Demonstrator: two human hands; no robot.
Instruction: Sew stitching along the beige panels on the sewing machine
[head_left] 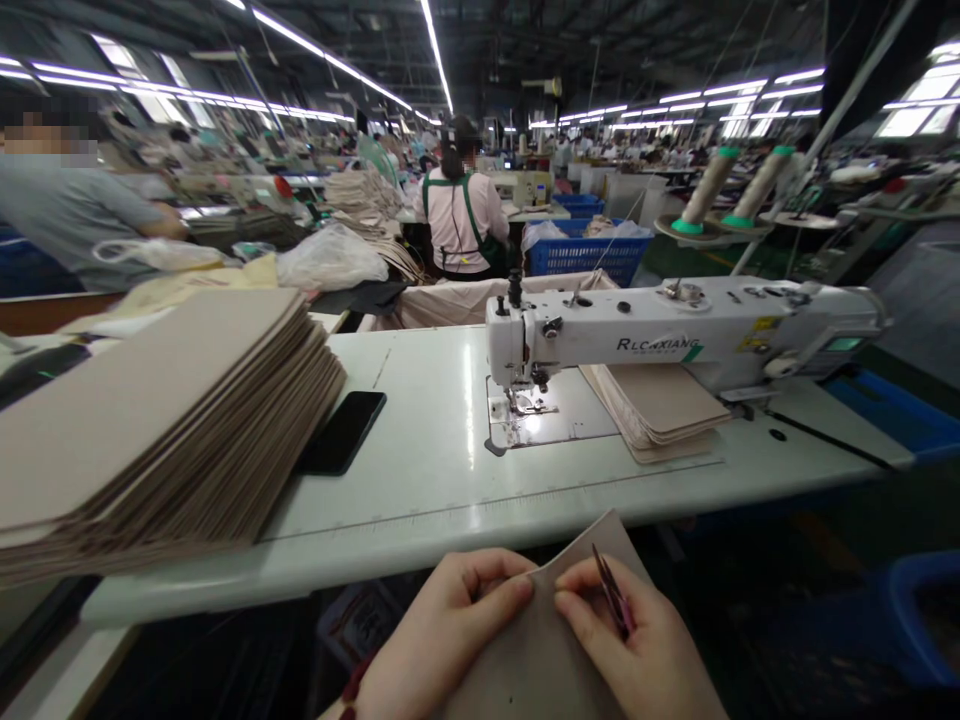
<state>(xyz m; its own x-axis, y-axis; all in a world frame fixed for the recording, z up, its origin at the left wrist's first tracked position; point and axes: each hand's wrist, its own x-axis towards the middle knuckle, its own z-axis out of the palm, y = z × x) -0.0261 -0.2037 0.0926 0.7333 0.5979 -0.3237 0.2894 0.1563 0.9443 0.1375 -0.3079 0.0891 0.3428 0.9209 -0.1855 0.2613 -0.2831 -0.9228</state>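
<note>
A beige fabric panel is held below the front edge of the table, with one corner pointing up between my hands. My left hand is closed, pinching the panel's edge between thumb and forefinger. My right hand is closed too, its thumb and forefinger together at the same edge. Tucked in its fingers are thread snips, dark blades pointing up and a pinkish handle in the palm. Beyond my hands stands a white sewing machine, with a small pile of beige panels under its arm.
A tall stack of beige panels fills the table's left side, a black phone beside it. Thread cones stand at the right rear. Blue baskets and a seated co-worker are beyond; another person is at left.
</note>
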